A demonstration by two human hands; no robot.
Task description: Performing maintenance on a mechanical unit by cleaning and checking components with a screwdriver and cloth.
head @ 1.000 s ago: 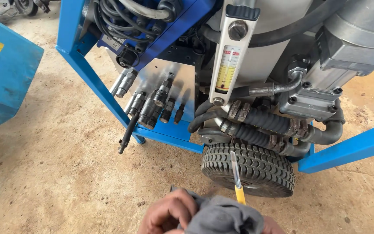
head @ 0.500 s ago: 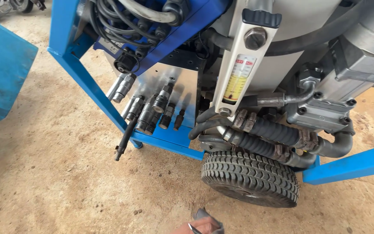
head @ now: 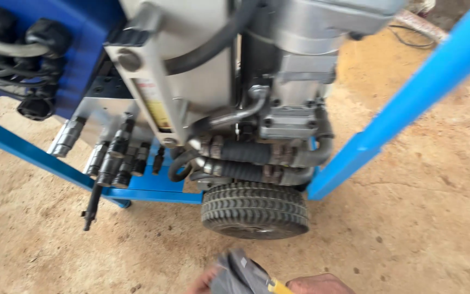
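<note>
Only the tops of my hands show at the bottom edge. My left hand (head: 201, 284) has its fingers under a crumpled grey cloth (head: 240, 272). My right hand (head: 319, 284) lies against the yellow handle of a tool (head: 278, 287), whose other end is wrapped in the cloth. Just above them stands a black treaded wheel (head: 254, 209) of a machine on a blue frame (head: 409, 92). Above the wheel run ribbed black hoses (head: 246, 155) and a grey metal motor block (head: 295, 81).
A row of metal hose couplings (head: 110, 155) hangs at the left, one black fitting (head: 91, 209) dangling toward the ground. Black cables (head: 23, 60) bunch at the upper left. The sandy concrete floor (head: 420, 228) spreads to the right and in front.
The view has swung closer and to the right along the machine. My hands, almost out of view half a second ago, are back at the bottom edge with the cloth and the yellow-handled tool.
</note>
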